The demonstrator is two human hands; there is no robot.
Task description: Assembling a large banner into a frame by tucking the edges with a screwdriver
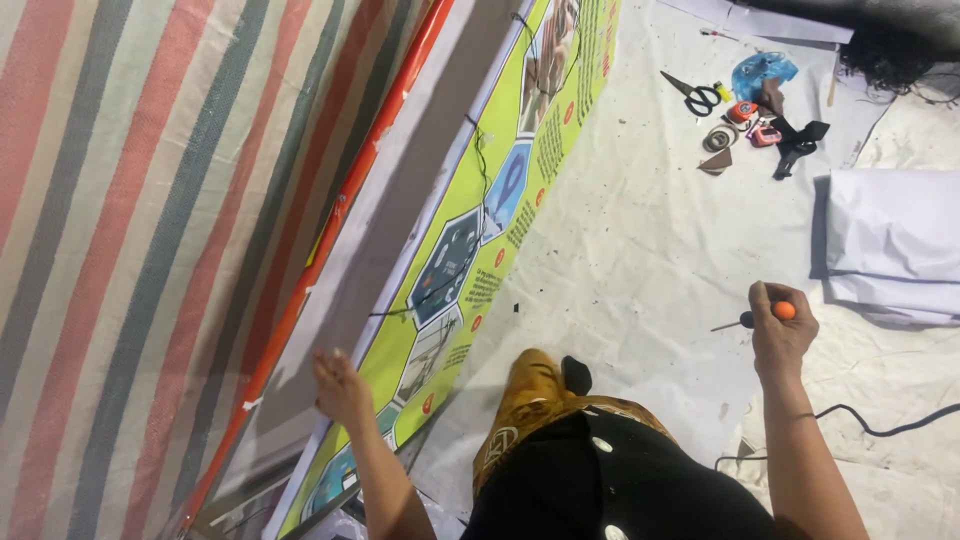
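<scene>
My left hand rests on the edge of a large green printed banner panel that leans tilted against a frame with an orange-red bar. Black wire runs along the panel's grey border. My right hand is closed around a screwdriver with an orange and black handle, its thin tip pointing left, held over the white floor sheet. My body in black and mustard clothing fills the lower middle.
A striped red, grey and cream tarp covers the left. On the white floor sheet lie black scissors, tape rolls, a blue bag and small tools. Folded white sheets lie at the right; a black cable trails below.
</scene>
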